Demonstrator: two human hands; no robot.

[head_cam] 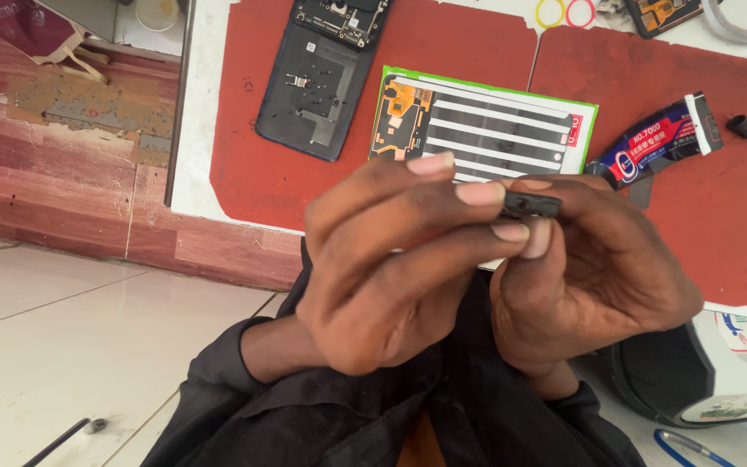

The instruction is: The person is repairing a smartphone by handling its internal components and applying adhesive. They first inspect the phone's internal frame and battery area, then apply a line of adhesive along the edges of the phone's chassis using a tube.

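I held a small black part (532, 205) up in front of my chest, pinched between the fingertips of both hands. My left hand (391, 268) had its fingers curled and pressed together, the tips closing on the part's near end; my right hand (594, 272) gripped the far end between thumb and forefinger. The part looked light, thin and stiff, probably brittle, so I judged it best held by its short ends with gentle pressure, since it could slip or snap. Beyond my fingertips lay a card with dark strips (486, 130) and an opened phone back (317, 82); just past my right knuckles lay a glue tube (663, 143) on the red mat (719, 216).
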